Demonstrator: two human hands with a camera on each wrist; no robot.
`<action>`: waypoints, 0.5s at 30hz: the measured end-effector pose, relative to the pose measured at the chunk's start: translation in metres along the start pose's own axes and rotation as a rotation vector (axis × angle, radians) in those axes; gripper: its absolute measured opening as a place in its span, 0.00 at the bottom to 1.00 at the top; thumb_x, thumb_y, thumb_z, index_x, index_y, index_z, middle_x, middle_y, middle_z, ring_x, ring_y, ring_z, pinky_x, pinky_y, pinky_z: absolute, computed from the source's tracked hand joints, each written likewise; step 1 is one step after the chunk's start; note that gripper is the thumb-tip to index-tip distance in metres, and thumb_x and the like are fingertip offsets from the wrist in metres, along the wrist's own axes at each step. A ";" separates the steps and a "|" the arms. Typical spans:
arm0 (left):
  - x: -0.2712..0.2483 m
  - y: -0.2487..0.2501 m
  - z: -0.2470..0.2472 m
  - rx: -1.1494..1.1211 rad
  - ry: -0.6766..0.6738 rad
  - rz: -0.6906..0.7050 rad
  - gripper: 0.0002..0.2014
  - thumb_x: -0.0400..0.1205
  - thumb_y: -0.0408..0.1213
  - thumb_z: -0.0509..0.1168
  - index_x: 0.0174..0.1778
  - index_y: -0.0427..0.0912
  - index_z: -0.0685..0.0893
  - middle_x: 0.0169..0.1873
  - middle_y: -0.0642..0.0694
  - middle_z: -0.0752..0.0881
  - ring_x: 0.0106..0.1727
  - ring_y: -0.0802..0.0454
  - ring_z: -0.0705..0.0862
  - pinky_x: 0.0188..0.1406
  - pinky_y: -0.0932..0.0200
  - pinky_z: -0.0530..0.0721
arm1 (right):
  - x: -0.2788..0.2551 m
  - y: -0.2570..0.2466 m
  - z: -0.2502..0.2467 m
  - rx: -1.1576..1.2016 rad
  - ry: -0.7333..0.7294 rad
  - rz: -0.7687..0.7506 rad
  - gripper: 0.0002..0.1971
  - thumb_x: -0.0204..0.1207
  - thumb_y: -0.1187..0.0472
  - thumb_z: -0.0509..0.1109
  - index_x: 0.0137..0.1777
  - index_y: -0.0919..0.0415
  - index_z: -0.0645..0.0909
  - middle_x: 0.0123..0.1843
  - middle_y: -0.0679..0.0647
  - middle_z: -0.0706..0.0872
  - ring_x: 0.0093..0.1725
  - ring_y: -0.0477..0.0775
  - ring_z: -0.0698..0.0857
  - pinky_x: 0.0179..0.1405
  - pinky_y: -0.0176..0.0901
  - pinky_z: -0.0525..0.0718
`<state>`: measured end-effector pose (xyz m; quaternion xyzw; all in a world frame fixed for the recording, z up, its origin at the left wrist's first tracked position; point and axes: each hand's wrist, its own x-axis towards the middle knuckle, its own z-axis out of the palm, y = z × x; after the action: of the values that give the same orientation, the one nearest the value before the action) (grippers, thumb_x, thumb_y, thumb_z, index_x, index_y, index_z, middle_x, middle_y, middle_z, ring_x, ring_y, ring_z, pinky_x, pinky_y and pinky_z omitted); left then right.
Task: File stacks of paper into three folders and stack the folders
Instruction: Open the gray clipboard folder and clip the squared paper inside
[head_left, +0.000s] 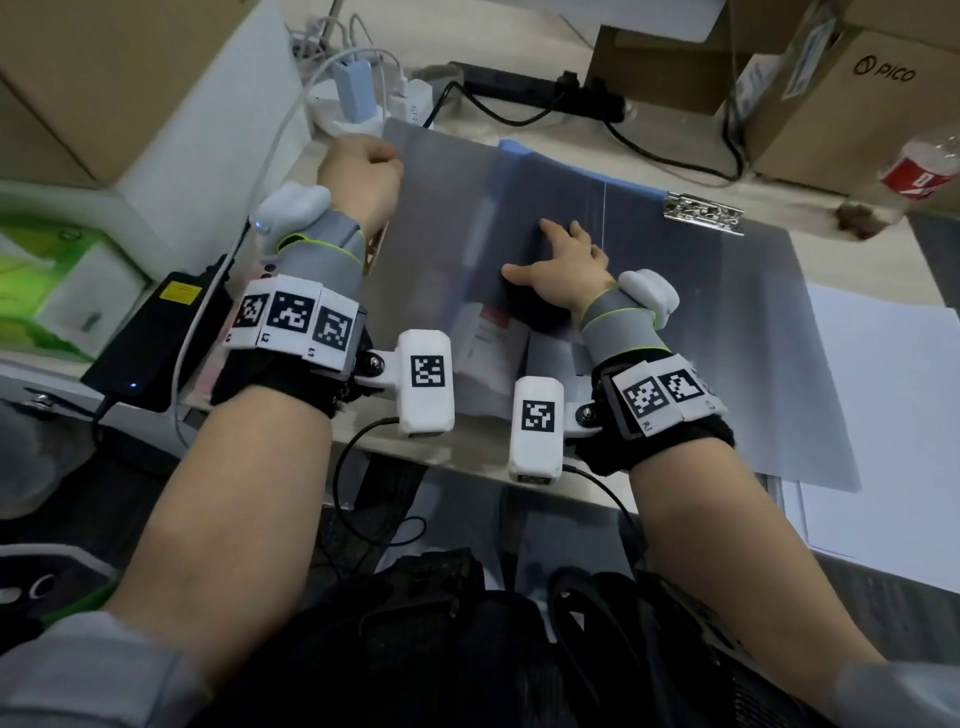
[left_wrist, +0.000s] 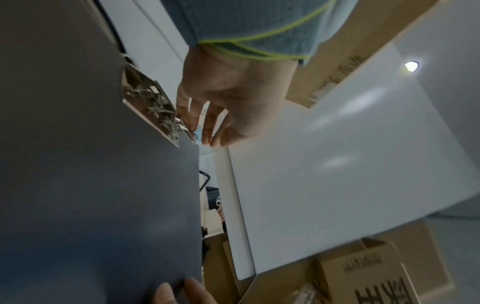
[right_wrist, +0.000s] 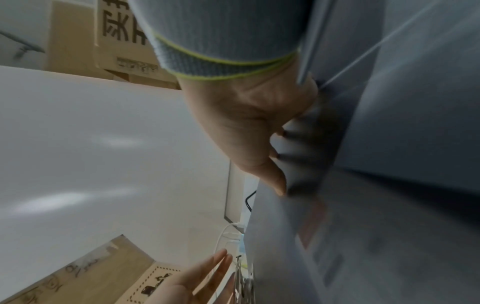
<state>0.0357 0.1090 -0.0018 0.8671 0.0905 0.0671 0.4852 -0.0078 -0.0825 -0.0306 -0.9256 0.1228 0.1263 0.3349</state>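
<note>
A grey translucent folder lies spread across the desk, its metal clip at the far right edge. My left hand is curled round the far left edge of the folder's cover. My right hand lies flat on the grey sheet near the middle, fingers straight. A blue folder peeks out beneath at the far edge. In the right wrist view a thumb pinches the cover, with fingers showing dark through it. The clip shows in the left wrist view.
White paper lies on the desk to the right. Cardboard boxes, a power strip, chargers and cables crowd the back. A bottle with a red label lies at far right. A black power brick sits at left.
</note>
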 end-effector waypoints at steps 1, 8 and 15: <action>-0.001 0.007 0.002 0.080 -0.012 0.028 0.14 0.77 0.35 0.60 0.54 0.42 0.88 0.54 0.40 0.88 0.58 0.41 0.83 0.57 0.60 0.79 | 0.001 0.002 -0.006 -0.001 0.018 -0.015 0.36 0.77 0.48 0.69 0.82 0.50 0.59 0.85 0.53 0.53 0.83 0.65 0.52 0.82 0.51 0.55; -0.011 0.059 0.048 0.326 -0.321 0.155 0.10 0.76 0.41 0.66 0.29 0.45 0.77 0.37 0.41 0.81 0.41 0.47 0.77 0.47 0.56 0.75 | 0.012 0.033 -0.047 0.222 0.221 -0.028 0.26 0.68 0.61 0.78 0.67 0.59 0.80 0.63 0.57 0.85 0.62 0.54 0.83 0.64 0.50 0.82; -0.012 0.082 0.123 0.272 -0.469 0.178 0.15 0.80 0.36 0.67 0.62 0.38 0.84 0.60 0.40 0.86 0.62 0.45 0.83 0.55 0.62 0.77 | 0.023 0.074 -0.076 0.031 0.284 -0.050 0.24 0.72 0.60 0.75 0.69 0.57 0.80 0.67 0.55 0.84 0.68 0.54 0.80 0.68 0.40 0.74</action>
<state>0.0562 -0.0373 0.0037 0.9207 -0.0926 -0.1060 0.3640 0.0021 -0.1906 -0.0252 -0.9317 0.1480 -0.0161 0.3314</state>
